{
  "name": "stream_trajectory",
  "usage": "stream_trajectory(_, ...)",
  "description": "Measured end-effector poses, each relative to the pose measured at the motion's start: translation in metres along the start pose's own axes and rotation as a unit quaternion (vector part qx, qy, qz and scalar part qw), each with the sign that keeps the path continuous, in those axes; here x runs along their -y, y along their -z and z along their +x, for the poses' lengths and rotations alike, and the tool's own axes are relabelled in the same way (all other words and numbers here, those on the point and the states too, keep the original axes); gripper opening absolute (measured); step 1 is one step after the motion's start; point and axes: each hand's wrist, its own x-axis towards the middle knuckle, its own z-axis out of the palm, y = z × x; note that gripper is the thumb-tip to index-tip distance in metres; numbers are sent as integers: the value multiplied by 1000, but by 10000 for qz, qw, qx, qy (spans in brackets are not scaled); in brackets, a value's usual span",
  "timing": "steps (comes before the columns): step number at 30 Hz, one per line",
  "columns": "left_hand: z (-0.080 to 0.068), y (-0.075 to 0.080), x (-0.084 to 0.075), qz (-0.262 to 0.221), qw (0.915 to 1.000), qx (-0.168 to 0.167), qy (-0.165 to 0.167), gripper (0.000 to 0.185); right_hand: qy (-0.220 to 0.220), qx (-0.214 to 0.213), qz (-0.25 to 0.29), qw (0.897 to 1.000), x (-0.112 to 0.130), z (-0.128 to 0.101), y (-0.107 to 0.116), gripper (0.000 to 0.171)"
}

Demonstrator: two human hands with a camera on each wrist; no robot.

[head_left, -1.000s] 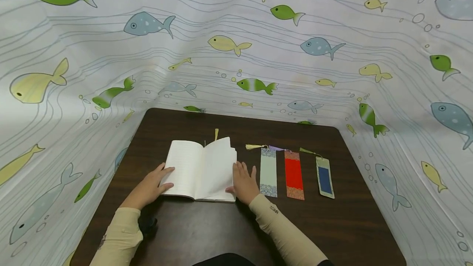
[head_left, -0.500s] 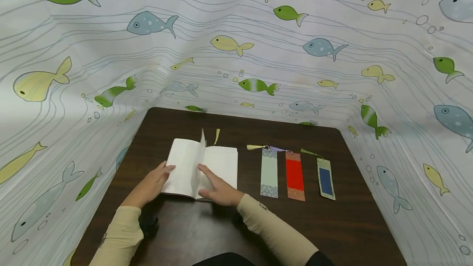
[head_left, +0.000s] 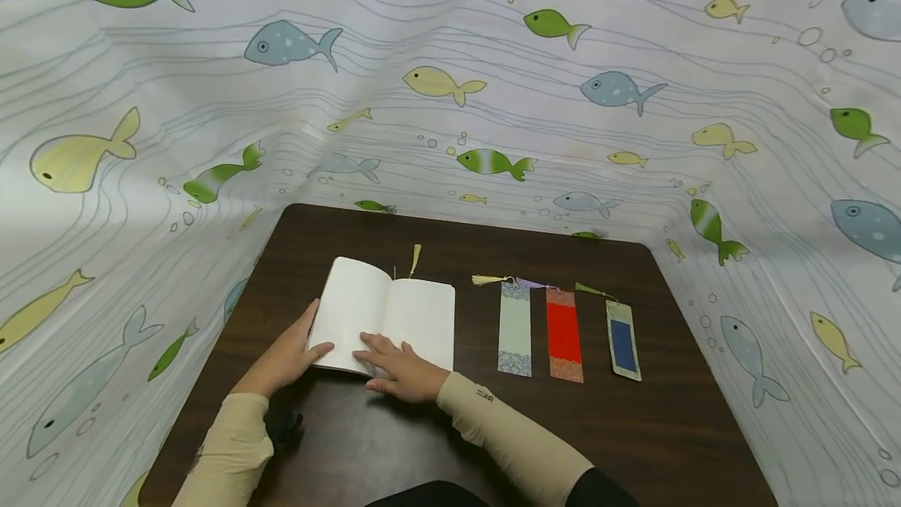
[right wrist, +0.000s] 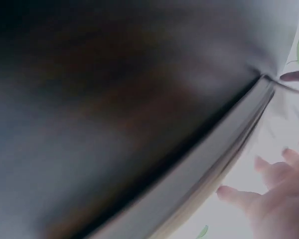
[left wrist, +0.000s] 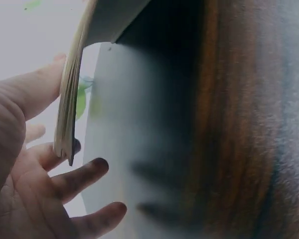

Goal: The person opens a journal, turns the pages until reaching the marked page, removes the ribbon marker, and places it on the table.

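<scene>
An open notebook [head_left: 422,319] with white pages lies on the dark table in the head view, its left half lifted a little. My left hand [head_left: 287,349] holds its left edge, thumb on the page and fingers at the edge. From the left wrist, the left hand [left wrist: 35,164] shows the page block [left wrist: 69,94] between thumb and index fingertip, other fingers spread beneath. My right hand [head_left: 403,370] reaches over the lower pages near the spine, fingers spread. In the right wrist view, the right hand [right wrist: 274,194] extends relaxed fingers over the page.
Right of the notebook, three tasselled bookmarks lie in a row: a pale green one [head_left: 515,331], a red one [head_left: 563,331] and a blue-centred one [head_left: 622,343]. A yellow tassel [head_left: 415,258] shows beyond the notebook's top edge. A fish-print sheet [head_left: 507,116] surrounds the table [head_left: 676,429].
My right hand went from the right page edge leftward, turning a leaf over the spine onto the left side. The left hand shifted its thumb down the left page.
</scene>
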Motion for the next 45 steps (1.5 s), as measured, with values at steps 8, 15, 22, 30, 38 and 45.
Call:
stream_trajectory(8, -2, -2, 4, 788, 9965, -42, -283, 66, -926, -328, -849, 9915, -28, -19, 0, 66)
stream_trajectory(15, -3, -1, 3, 1002, 9946, -63, -281, 62, -2019, -345, -1241, 9709, -51, -44, 11, 95)
stream_trajectory(22, -4, -1, 1, 968, 9951, -45, -213, 61, -2138, -684, -1593, 9614, -51, -50, 13, 96)
stream_trajectory(30, -3, -2, -2, 980, 9950, -26, -198, 61, -2265, -1335, -2132, 9410, -53, -49, 6, 99)
stream_trajectory(38, -5, -1, -5, 887, 9959, -8, -191, 60, -2484, -1756, -1588, 9393, -52, -48, 7, 101)
stream_trajectory(45, -2, -1, -4, 770, 9970, 6, -69, 52, -2077, -2336, -912, 9455, -30, -43, 27, 82)
